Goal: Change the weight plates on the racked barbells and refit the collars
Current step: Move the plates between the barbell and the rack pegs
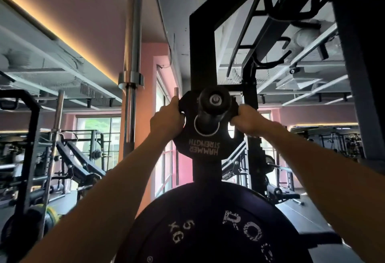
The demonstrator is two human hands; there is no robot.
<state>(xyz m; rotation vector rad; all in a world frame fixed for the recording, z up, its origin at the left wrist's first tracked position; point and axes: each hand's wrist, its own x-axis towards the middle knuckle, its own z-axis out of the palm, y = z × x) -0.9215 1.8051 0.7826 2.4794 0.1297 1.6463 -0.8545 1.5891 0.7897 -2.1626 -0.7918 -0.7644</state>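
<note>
A small black weight plate [203,147] marked HAMMER STRENGTH, its lettering upside down, hangs on a black storage peg [214,101] of the rack upright [201,54], at head height. My left hand [166,119] grips the plate's left rim. My right hand [246,119] grips its right rim. Both arms reach up and forward. Below and nearer, a large black 5 KG bumper plate [208,225] fills the lower middle of the view.
A chrome barbell [132,58] stands upright left of the rack. Another black rack [29,137] and a second upright bar [56,129] stand at far left. Benches and machines crowd the floor behind. Black hooks [270,62] project from the frame at upper right.
</note>
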